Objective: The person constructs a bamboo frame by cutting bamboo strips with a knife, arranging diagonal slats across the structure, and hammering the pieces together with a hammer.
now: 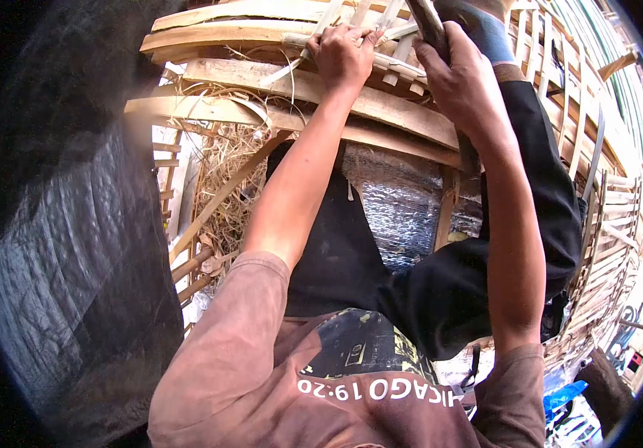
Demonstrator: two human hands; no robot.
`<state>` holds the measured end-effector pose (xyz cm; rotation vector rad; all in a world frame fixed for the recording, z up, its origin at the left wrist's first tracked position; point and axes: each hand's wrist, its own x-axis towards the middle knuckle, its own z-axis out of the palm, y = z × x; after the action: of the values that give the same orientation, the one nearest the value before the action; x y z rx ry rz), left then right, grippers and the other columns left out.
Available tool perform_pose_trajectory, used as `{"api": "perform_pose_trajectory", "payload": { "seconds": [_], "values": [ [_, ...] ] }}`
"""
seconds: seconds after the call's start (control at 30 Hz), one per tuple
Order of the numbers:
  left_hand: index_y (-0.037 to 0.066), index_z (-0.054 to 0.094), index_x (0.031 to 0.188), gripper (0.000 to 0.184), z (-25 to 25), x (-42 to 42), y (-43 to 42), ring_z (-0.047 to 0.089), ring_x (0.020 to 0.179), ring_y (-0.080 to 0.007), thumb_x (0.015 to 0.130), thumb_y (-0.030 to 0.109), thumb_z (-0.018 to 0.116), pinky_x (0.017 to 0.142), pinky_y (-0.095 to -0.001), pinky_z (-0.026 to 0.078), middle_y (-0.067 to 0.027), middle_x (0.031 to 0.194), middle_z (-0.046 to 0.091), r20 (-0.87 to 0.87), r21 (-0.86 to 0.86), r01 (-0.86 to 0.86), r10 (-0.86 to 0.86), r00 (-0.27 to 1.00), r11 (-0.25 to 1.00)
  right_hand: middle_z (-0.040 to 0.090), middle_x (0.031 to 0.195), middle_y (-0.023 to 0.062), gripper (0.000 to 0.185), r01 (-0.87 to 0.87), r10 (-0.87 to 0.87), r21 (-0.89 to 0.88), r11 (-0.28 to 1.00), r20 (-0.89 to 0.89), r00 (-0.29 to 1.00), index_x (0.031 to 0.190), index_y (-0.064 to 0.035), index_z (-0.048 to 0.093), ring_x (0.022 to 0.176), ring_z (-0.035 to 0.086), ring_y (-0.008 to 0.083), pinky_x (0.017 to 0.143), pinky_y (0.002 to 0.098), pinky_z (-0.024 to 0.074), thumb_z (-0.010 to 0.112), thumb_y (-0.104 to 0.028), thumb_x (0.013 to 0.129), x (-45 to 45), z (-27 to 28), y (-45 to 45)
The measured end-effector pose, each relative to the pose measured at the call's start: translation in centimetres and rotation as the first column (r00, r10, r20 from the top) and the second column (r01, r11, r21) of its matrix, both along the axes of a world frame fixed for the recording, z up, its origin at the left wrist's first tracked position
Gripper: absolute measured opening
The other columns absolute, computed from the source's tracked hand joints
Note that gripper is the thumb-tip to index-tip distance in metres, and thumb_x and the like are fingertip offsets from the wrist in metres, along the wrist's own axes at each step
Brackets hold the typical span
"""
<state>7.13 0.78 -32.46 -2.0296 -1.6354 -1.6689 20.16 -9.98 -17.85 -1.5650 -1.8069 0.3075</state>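
At the top of the head view, my left hand [344,56] is closed over a pale thin wooden slat [299,39] lying on a workpiece of split strips. My right hand [462,78] grips a dark, stick-like tool handle [429,26]; its far end passes out of the top of the view, so its kind does not show. Between the hands, several narrow pale strips [404,71] cross longer wooden planks [284,81]. Both forearms stretch forward over my lap.
My bent leg in black trousers [538,164] rests beside the right arm. Straw-like shavings [228,168] hang under the planks at left. A dark plastic sheet [75,261] covers the left side. Slatted wooden frames [609,246] stand at right, and silvery foil [396,201] lies below.
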Motion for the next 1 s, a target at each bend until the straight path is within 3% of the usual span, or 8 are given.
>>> {"api": "perform_pose_trajectory", "payload": {
  "seconds": [0.13,0.27,0.33,0.47,0.6,0.63,0.8,1.0],
  "values": [
    [0.014,0.076,0.080,0.022,0.5,0.2,-0.2,0.062,0.089,-0.0218,0.079,0.036,0.075,0.088,-0.0412,0.034,-0.0031,0.086,0.071,-0.047,-0.017,-0.040,0.039,0.998,0.999,0.061,0.082,0.0349,0.028,-0.045,0.050,-0.082,0.996,0.065,0.997,0.099,0.0024,0.047,0.081,0.062,0.0520,0.073,0.0549,0.0494,0.060,-0.021,0.089,0.5,-4.5,0.0],
    [0.014,0.076,0.079,0.022,-0.3,0.2,0.3,0.062,0.089,-0.0221,0.079,0.035,0.075,0.087,-0.0406,0.034,-0.0031,0.085,0.071,0.020,-0.018,-0.012,0.013,1.000,1.000,0.062,0.081,0.0330,0.027,0.030,-0.033,-0.079,0.996,-0.048,0.998,0.096,0.0013,0.051,0.083,0.062,0.0505,0.072,0.0541,0.0497,0.059,-0.024,0.089,0.0,-0.9,-0.4],
    [0.013,0.076,0.080,0.022,-0.3,0.1,0.0,0.062,0.089,-0.0227,0.079,0.035,0.075,0.087,-0.0404,0.034,-0.0034,0.086,0.071,-0.016,0.030,-0.034,0.034,0.999,0.999,0.062,0.080,0.0330,0.027,0.002,-0.003,0.050,0.999,0.024,1.000,0.099,0.0004,0.050,0.081,0.062,0.0507,0.070,0.0539,0.0496,0.060,-0.023,0.089,0.4,-1.2,-0.5],
    [0.013,0.075,0.080,0.023,0.0,0.2,0.0,0.062,0.090,-0.0229,0.080,0.035,0.074,0.089,-0.0413,0.034,-0.0058,0.083,0.070,-0.007,-0.013,-0.002,0.002,1.000,1.000,0.062,0.084,0.0350,0.026,0.022,-0.012,-0.147,0.989,0.071,0.997,0.099,0.0006,0.047,0.086,0.060,0.0524,0.079,0.0564,0.0471,0.058,-0.020,0.088,0.9,-4.4,-0.1],
    [0.012,0.076,0.081,0.024,0.1,0.0,-0.2,0.063,0.092,-0.0230,0.079,0.036,0.075,0.091,-0.0410,0.033,-0.0085,0.088,0.071,0.012,-0.033,0.003,-0.003,1.000,0.999,0.062,0.089,0.0337,0.030,0.049,-0.049,-0.056,0.997,0.011,0.999,0.098,0.0028,0.052,0.089,0.060,0.0513,0.078,0.0542,0.0487,0.060,-0.024,0.087,0.5,-0.6,-0.1],
    [0.013,0.077,0.081,0.023,0.0,-0.1,0.0,0.063,0.091,-0.0231,0.079,0.036,0.075,0.090,-0.0412,0.033,-0.0076,0.089,0.072,-0.006,-0.022,0.000,0.000,1.000,1.000,0.062,0.089,0.0333,0.030,-0.008,0.011,0.072,0.997,-0.035,0.999,0.096,0.0023,0.053,0.089,0.060,0.0509,0.077,0.0536,0.0492,0.061,-0.025,0.086,0.5,-0.6,-0.1],
    [0.014,0.076,0.082,0.026,-0.2,0.1,0.0,0.063,0.091,-0.0229,0.079,0.039,0.075,0.089,-0.0409,0.034,-0.0041,0.088,0.071,-0.016,-0.041,-0.018,0.017,1.000,0.999,0.062,0.080,0.0348,0.028,0.020,-0.012,-0.110,0.994,0.072,0.997,0.099,0.0021,0.048,0.083,0.060,0.0536,0.077,0.0570,0.0481,0.058,-0.022,0.088,0.3,-5.2,-0.1],
    [0.014,0.077,0.081,0.024,-0.5,-0.1,0.0,0.062,0.089,-0.0234,0.078,0.038,0.076,0.087,-0.0401,0.034,-0.0052,0.087,0.070,-0.001,-0.030,-0.016,0.016,1.000,0.999,0.061,0.079,0.0341,0.025,-0.023,0.027,0.063,0.998,-0.064,0.998,0.094,0.0015,0.047,0.082,0.061,0.0508,0.070,0.0543,0.0502,0.059,-0.019,0.087,-0.5,-1.3,-0.5]
  ]
}}
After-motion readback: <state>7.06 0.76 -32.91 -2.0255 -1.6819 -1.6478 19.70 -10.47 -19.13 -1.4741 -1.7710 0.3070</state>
